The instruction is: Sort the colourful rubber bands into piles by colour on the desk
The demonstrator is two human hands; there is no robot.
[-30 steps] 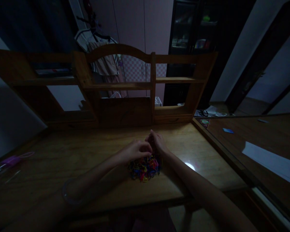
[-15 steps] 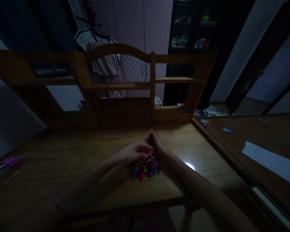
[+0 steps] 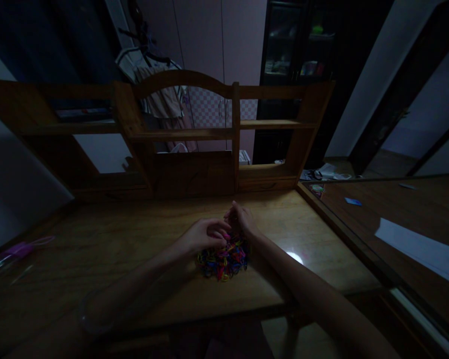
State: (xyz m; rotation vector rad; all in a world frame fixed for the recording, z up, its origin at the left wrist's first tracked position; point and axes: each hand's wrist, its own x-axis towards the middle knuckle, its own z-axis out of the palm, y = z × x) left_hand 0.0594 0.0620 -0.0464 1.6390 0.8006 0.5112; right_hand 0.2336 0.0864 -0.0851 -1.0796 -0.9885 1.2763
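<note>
Centrally between its front and rear edges, and closer to its right edge than its left, the wooden desktop (image 3: 142, 219) carries a heap of small coloured loops (image 3: 224, 263). The loops point in many directions, and the heap, roughly as broad as deep, shows no clear long axis. The left hand (image 3: 206, 233), fingers bent, reaches over the heap's rear-left side; a pink piece (image 3: 227, 236) shows at its fingertips, though its long axis and whether it is gripped cannot be told. The right hand (image 3: 243, 220) curls inward at the heap's rear-right side, its contents hidden. The hands lie close together; whether they touch is unclear. A purple item (image 3: 19, 249) lies by the desktop's left edge, and a shelf unit (image 3: 181, 133) stands along the rear edge.
</note>
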